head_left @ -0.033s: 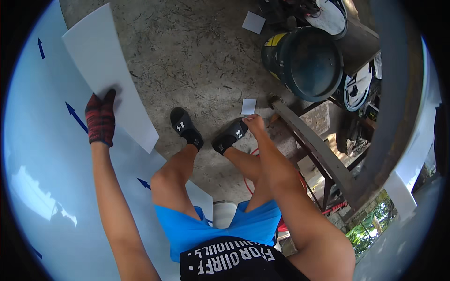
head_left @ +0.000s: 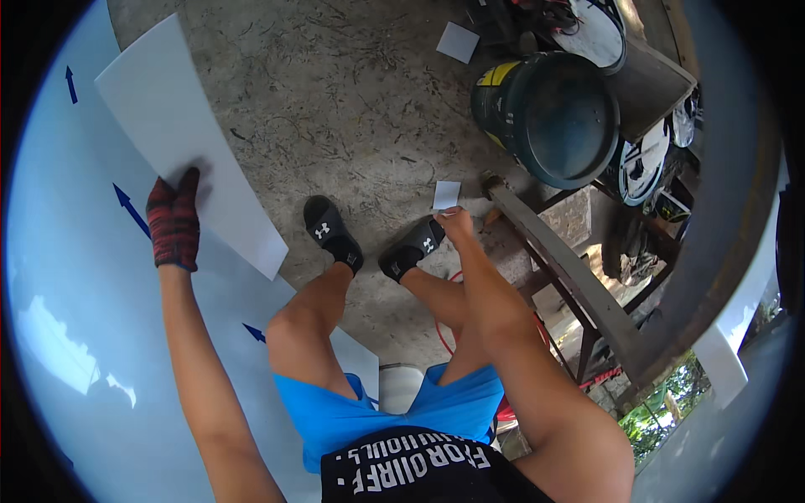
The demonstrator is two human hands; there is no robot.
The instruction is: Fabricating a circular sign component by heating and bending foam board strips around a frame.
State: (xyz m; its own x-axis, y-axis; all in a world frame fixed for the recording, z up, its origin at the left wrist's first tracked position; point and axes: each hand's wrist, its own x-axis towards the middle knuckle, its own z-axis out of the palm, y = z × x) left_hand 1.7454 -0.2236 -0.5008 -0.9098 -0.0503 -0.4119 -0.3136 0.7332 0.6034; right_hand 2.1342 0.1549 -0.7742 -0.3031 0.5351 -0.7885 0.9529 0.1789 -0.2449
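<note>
My left hand [head_left: 173,220], in a red and black knit glove, grips the left edge of a long white sheet strip [head_left: 180,109]. One finger lies on the strip's face and casts a shadow there. The strip lies over a large pale blue-white panel [head_left: 75,251] marked with dark blue arrows. My bare right hand [head_left: 455,223] reaches down beside my right slipper [head_left: 419,240], its fingers pinched together. A small pale piece shows at the fingertips, right at the lower edge of a small white square [head_left: 446,195]; what they hold is too small to make out.
Another white square [head_left: 458,42] lies farther off on the concrete floor [head_left: 335,101]. At the right stand a dark lidded bucket [head_left: 563,121] and a grey-topped bench frame [head_left: 570,260]. A red cord [head_left: 439,331] runs near my right leg. A pale seat [head_left: 398,387] is under me.
The white strip has turned slightly, its far end swinging left, while my left hand shifts a little left and nearer. My right hand keeps its pinch at the small square.
</note>
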